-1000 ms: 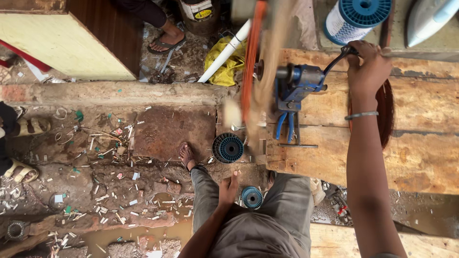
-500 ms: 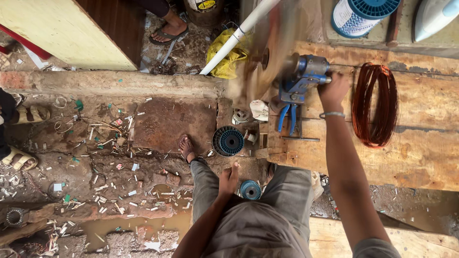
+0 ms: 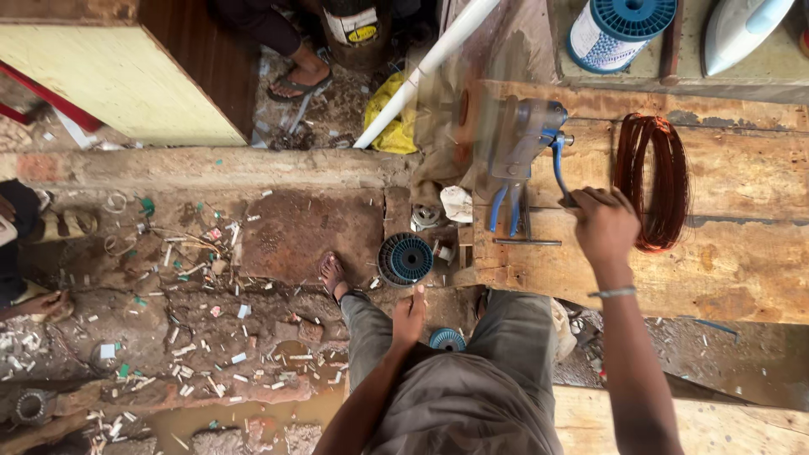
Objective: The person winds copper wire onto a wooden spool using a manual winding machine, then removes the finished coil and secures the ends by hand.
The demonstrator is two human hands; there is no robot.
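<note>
My right hand [image 3: 603, 223] grips the crank handle of a blue hand-cranked winding machine [image 3: 521, 143] fixed to a rough wooden bench [image 3: 742, 253]. The machine's spinning part to its left is a blur. A coil of copper wire [image 3: 653, 181] lies on the bench just right of my hand. My left hand [image 3: 410, 316] rests on my left knee with the fingers together, holding nothing. My grey trousers fill the bottom middle.
A blue spool [image 3: 407, 259] lies on the littered ground by my sandalled foot [image 3: 333, 274], and a smaller spool [image 3: 447, 339] sits between my legs. A white pipe [image 3: 430, 63], a yellow bag [image 3: 392, 114], a large blue-capped spool [image 3: 619, 29] and another person's foot [image 3: 299, 76] are beyond.
My right hand has swung the crank down from the far side of the machine toward me. The left hand has stayed on my knee.
</note>
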